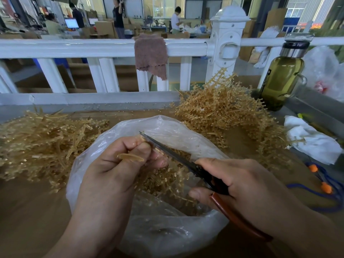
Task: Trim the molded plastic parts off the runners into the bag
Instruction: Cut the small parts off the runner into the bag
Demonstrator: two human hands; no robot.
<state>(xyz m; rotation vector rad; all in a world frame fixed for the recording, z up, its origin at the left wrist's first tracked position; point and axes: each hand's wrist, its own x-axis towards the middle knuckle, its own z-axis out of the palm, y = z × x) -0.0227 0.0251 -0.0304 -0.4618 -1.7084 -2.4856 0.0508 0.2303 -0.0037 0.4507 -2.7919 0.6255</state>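
The left hand [119,161] pinches an amber plastic runner [130,157] over the clear plastic bag [167,229] at the bench's near edge; the right hand [236,181] grips black-bladed snips [178,157]. Cut parts [162,183] sit in the bag, but a large untrimmed heap [223,112] at the far right corner suggests plenty left.

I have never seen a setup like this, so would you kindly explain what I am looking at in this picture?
There is no machine here: one camera worn on the person's head looks down at their two bare hands. The left hand pinches an amber plastic runner, and the right hand grips scissors, whose blades lie against that piece. Both work over an open clear plastic bag that holds cut pieces. On the brown table, a pile of knobbly runners lies on the right and a pile of barer sticks, probably already trimmed, on the left. A bottle of olive liquid stands far right, and a cloth hangs on the white railing behind.
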